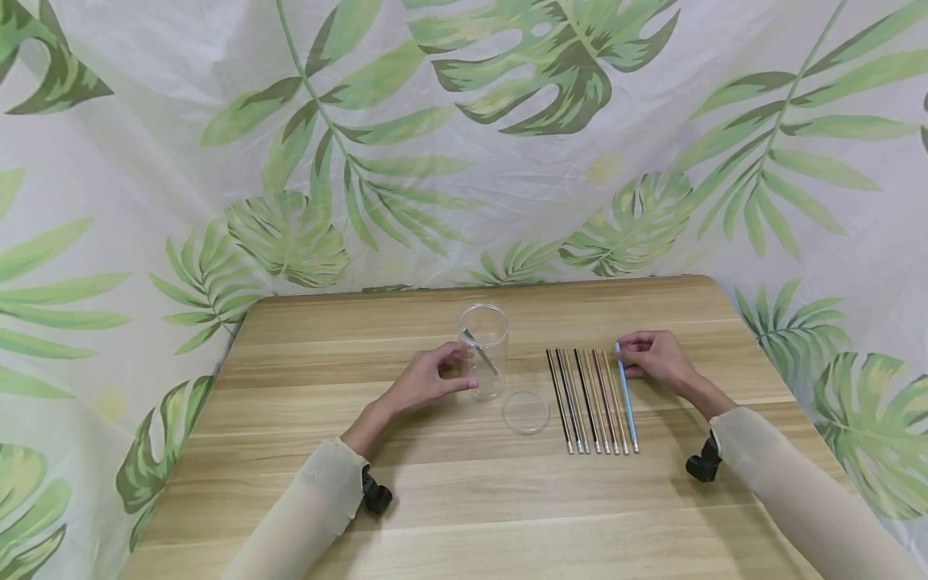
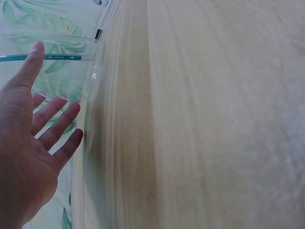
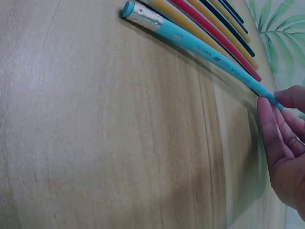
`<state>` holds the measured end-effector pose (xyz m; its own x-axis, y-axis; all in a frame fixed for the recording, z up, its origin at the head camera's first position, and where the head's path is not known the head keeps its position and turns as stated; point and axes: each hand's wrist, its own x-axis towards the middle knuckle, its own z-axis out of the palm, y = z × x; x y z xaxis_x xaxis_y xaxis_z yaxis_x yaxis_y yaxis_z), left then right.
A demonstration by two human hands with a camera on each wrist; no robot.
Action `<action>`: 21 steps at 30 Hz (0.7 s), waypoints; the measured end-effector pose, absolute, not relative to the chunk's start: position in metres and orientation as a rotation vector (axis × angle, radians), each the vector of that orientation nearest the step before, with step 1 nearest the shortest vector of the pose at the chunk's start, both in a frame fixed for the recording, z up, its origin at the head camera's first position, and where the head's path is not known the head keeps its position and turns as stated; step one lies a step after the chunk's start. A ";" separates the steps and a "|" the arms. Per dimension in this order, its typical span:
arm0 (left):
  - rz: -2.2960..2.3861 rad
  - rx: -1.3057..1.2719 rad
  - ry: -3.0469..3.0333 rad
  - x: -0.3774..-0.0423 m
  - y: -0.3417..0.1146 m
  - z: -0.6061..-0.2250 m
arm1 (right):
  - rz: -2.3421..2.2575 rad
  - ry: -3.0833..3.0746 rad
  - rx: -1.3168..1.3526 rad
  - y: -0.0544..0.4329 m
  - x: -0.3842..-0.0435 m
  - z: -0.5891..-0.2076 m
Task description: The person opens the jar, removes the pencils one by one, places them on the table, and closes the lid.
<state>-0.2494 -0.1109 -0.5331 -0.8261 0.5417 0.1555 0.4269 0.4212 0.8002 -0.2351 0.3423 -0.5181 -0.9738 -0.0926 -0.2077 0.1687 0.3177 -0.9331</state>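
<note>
A clear round jar [image 1: 499, 334] stands upright with a dark green pencil [image 1: 482, 352] leaning inside it. My left hand [image 1: 428, 376] is at the jar's left side, thumb and fingers spread around its near wall; whether they touch it I cannot tell. In the left wrist view the fingers [image 2: 59, 125] look loose and apart. My right hand [image 1: 656, 358] pinches the far end of a light blue pencil [image 1: 627, 396], whose eraser end points toward me. That pencil [image 3: 205, 51] lies at the right end of a row of pencils [image 1: 588, 400] in black, yellow and red.
A clear round lid [image 1: 525, 412] lies flat between the jar and the pencil row. The wooden table [image 1: 464, 515] ends at a leaf-patterned cloth [image 1: 406, 161] hung behind it. Small black cameras are strapped to both wrists.
</note>
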 end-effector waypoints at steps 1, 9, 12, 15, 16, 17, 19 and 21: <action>1.373 0.870 2.539 -0.250 -0.111 -0.533 | -1.705 2.365 0.069 0.342 -0.235 -0.519; 1.379 0.880 2.539 -0.251 -0.111 -0.535 | -1.631 2.420 0.055 0.342 -0.236 -0.523; 1.380 0.873 2.535 -0.250 -0.111 -0.534 | -1.622 2.424 0.060 0.341 -0.236 -0.523; 1.385 0.873 2.529 -0.251 -0.111 -0.534 | -1.604 2.431 0.059 0.341 -0.236 -0.523; 1.386 0.874 2.528 -0.251 -0.111 -0.534 | -1.596 2.436 0.056 0.341 -0.236 -0.523; 1.386 0.874 2.528 -0.251 -0.111 -0.534 | -1.588 2.442 0.056 0.341 -0.236 -0.523; 1.386 0.875 2.528 -0.251 -0.111 -0.534 | -1.574 2.449 0.051 0.340 -0.236 -0.522; 1.386 0.876 2.528 -0.250 -0.111 -0.534 | -1.559 2.457 0.042 0.340 -0.236 -0.522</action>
<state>-0.2505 -0.1107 -0.5339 -0.8235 0.5448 0.1584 0.4265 0.4102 0.8061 -0.2359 0.3398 -0.5217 -0.9730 -0.0984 -0.2086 0.1468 0.4332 -0.8893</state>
